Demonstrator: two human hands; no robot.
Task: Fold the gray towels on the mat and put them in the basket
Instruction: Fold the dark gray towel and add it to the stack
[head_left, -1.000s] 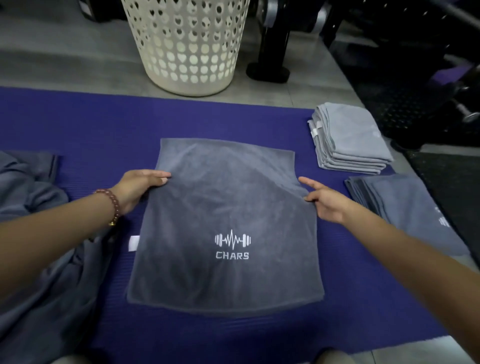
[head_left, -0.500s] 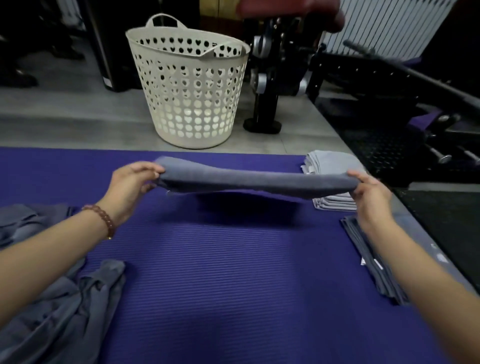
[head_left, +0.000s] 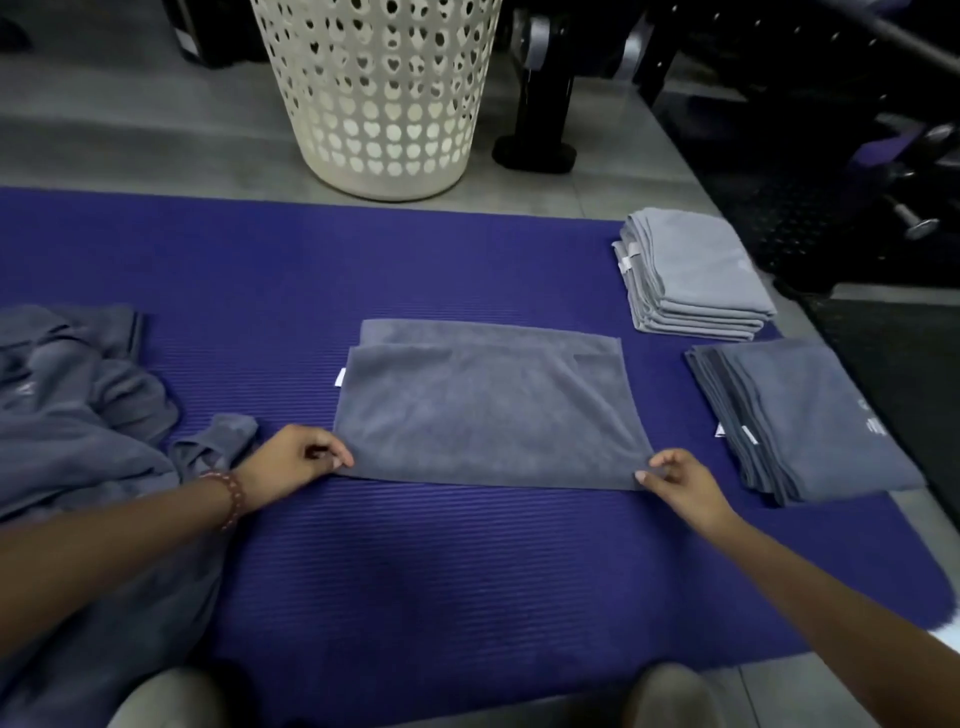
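The gray towel (head_left: 488, 410) lay folded once on the mat (head_left: 467, 571); my left hand (head_left: 291, 462) and right hand (head_left: 680, 480) each pinched a near corner. Next, I judged, came a crosswise fold, edges matched.

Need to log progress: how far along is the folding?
Done: a lighter stack and a darker stack, folded on the mat. In hand: left hand and right hand pinch near corners of a half-folded towel. Left: the crumpled pile, then everything into the basket.

I'm seeing the folded towel (head_left: 488, 410) lying centred on the mat (head_left: 467, 561), the basket (head_left: 379, 104) standing behind the mat, a far stack (head_left: 696, 270) and a near stack (head_left: 810, 415) sitting right, loose towels (head_left: 78, 415) lying left.
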